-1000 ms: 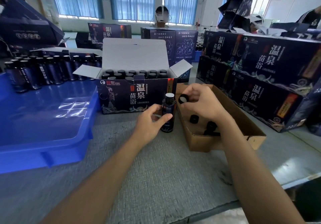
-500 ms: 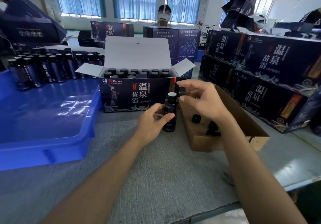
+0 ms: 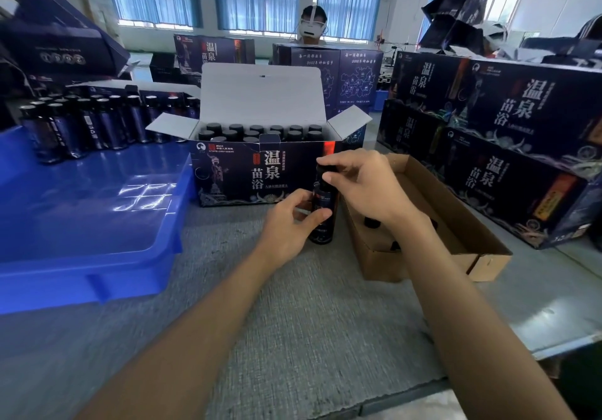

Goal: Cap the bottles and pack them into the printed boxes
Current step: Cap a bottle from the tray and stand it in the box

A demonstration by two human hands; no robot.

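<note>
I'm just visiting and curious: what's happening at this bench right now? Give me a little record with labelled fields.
left hand: grips the dark bottle, upright on the bench
right hand: pinches a black cap on the bottle's top
open printed box: just behind the bottle, flaps up, capped bottles in rows inside
cardboard tray: right of the bottle, holding loose caps
blue tray: on the left, spare bottles standing at its far end
closed printed boxes: stacked at the far right
</note>
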